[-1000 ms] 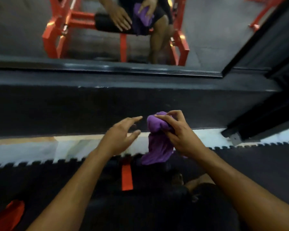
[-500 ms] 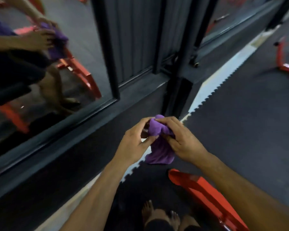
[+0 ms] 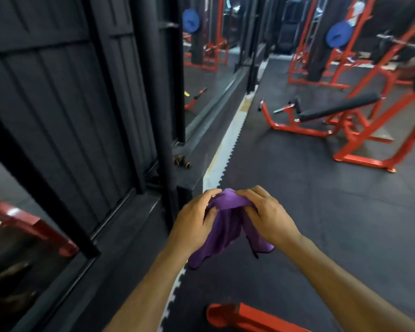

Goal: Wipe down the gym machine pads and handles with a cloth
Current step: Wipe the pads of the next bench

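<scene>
We are holding a purple cloth point(image 3: 228, 226) in both hands at the lower centre of the frame, above the dark rubber floor mat point(image 3: 321, 212). Our left hand point(image 3: 194, 221) is pinching the cloth's upper left edge, fingers curled over the fabric and thumb tucked against it. Our right hand point(image 3: 268, 215) is gripping the upper right part, fingers bent over the bunched top. Between the two hands the cloth is bridging in a short band, and the rest is hanging down in two loose folds, the lower ends dangling below our wrists.

A red machine frame point(image 3: 244, 317) is showing at the bottom edge of the frame, just below our forearms. In the right middle of the frame a red bench machine point(image 3: 345, 125) is standing on the mat, carrying a long black pad point(image 3: 338, 106) tilted upward to the right; it is well apart from the cloth. Behind it, in the upper right, a red rack point(image 3: 321, 68) is holding a blue weight plate point(image 3: 336, 34). A black panelled wall point(image 3: 70, 104) is filling the left side, and a mirror point(image 3: 209, 56) at upper centre is reflecting more red equipment. A white toothed mat border point(image 3: 225, 152) is running along the wall's base.

We are finding no writing, brand or label clear enough to read anywhere.
</scene>
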Motion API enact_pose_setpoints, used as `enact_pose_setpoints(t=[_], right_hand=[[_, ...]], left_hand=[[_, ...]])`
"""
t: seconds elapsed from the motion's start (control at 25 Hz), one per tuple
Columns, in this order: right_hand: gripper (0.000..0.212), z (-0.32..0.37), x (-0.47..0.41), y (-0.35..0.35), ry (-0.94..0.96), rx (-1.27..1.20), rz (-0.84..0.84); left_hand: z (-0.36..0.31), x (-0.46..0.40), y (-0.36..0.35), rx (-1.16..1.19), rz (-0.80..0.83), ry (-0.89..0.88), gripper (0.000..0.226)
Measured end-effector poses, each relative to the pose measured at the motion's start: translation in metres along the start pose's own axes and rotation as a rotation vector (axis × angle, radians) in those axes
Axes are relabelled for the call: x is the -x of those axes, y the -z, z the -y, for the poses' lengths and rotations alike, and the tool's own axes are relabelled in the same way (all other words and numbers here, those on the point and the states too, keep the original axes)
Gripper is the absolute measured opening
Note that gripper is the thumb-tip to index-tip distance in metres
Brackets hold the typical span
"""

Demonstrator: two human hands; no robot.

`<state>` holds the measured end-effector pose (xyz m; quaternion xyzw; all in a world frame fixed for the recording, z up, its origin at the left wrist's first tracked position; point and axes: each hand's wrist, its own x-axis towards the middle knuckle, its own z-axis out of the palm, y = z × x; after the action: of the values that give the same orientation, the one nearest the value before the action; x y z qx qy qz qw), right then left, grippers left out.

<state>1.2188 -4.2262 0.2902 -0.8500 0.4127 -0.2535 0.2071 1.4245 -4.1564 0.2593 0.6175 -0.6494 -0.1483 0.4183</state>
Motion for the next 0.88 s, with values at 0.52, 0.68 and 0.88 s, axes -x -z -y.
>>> enact_pose_setpoints(t=[0.52,0.68,0.88], right_hand=[[0.043,-0.136,0.021,0.068,-0.348,-0.067,-0.237],[0.03,-0.176,0.001,0.072,-0.395,-0.033,-0.274],[0.02,-0.214,-0.016,0.096,-0.452,0.012,-0.28]], left_hand=[[-0.019,-0.069,-0.146,0.047,0.417,-0.047,0.041],[-0.041,-0.082,-0.205,0.1,0.48,0.101,0.067],[-0.023,-0.112,-0.275,0.14,0.598,0.261,0.038]])
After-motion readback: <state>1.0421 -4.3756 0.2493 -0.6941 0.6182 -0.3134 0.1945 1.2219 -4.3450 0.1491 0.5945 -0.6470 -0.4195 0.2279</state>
